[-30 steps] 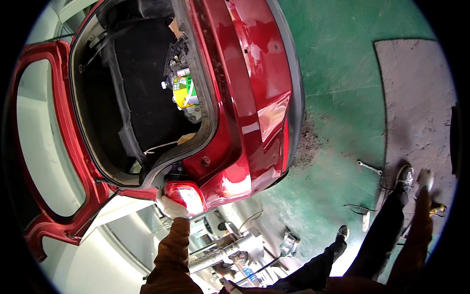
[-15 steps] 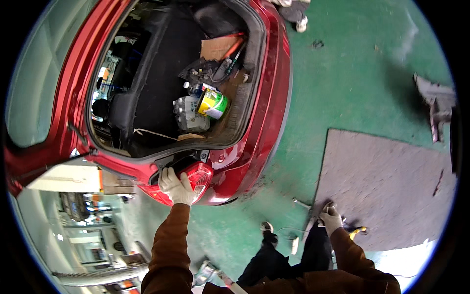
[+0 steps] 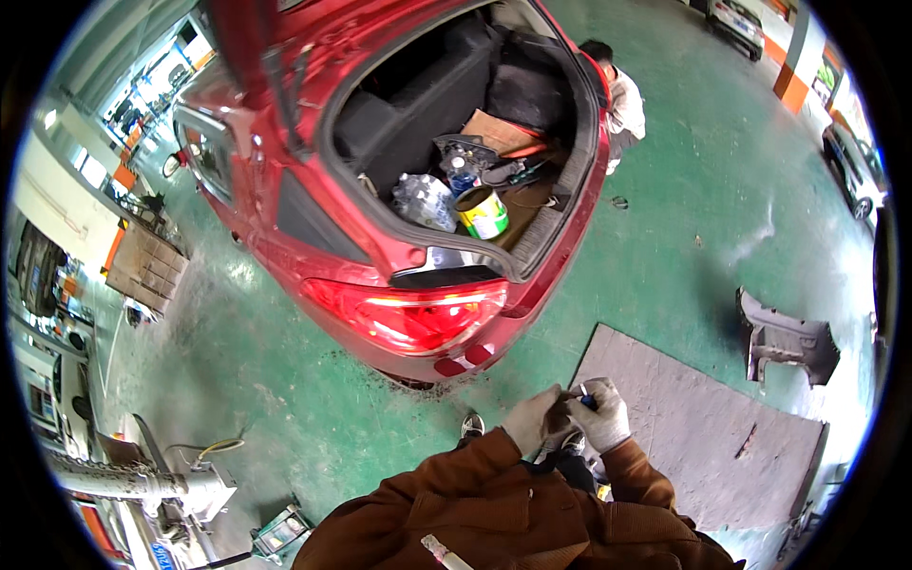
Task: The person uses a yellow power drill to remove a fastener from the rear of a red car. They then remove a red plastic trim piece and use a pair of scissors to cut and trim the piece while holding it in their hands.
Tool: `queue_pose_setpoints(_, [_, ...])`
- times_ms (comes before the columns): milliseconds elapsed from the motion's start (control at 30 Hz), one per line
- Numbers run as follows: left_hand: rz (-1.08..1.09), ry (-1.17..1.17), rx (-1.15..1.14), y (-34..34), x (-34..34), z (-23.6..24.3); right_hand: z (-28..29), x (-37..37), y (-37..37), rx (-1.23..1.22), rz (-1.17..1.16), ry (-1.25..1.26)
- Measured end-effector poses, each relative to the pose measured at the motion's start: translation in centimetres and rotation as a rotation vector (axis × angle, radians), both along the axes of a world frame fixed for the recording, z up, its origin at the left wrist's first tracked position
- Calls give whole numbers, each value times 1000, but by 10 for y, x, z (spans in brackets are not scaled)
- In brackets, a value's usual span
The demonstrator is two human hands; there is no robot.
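In front of my body my two gloved hands meet, just beyond the corner of a red car (image 3: 332, 285). My right hand (image 3: 606, 418) is closed round a small blue and dark item (image 3: 587, 399), too small to name. Against it rests my left hand (image 3: 530, 420), fingers curled in; whatever they hold is hidden. The red tail light (image 3: 408, 313) sits at the car's rear corner, apart from both hands. Inside the raised-lid boot stand a yellow and green tub (image 3: 484, 220), a pack of clear bottles (image 3: 425, 201) and a piece of cardboard (image 3: 499, 133).
A dark flat mat (image 3: 693, 418) covers the floor at right, with a grey car body panel (image 3: 788, 342) beyond it. Another person (image 3: 625, 104) crouches at the car's far side. A green-framed tool (image 3: 281, 530) lies at lower left, near a metal post (image 3: 123, 475).
My left hand has left the tail light and come right to meet my right hand, which has risen slightly. My view has shifted, showing more of the car and the crouching person.
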State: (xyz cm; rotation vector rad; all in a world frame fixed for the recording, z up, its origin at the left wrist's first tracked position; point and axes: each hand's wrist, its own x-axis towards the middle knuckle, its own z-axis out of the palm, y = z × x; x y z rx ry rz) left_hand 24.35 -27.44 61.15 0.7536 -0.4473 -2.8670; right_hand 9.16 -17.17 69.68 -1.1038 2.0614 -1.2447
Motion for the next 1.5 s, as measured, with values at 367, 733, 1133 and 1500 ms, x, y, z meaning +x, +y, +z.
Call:
queue_pose_setpoints(367, [268,-18,-28,-74,141,36,60,148,-93,153,277,209])
queue_pose_setpoints(733, [631,-2,-188,-125,164,94,102,144,-126,97,410,19])
queue_pose_setpoints(1133, [654,-49,-390,-136,57,165,121,30,-144,0,460,-170])
queue_pose_setpoints(1500, [710,-372,-558,-118,-9,161,99,-73,-171,1,767,-146])
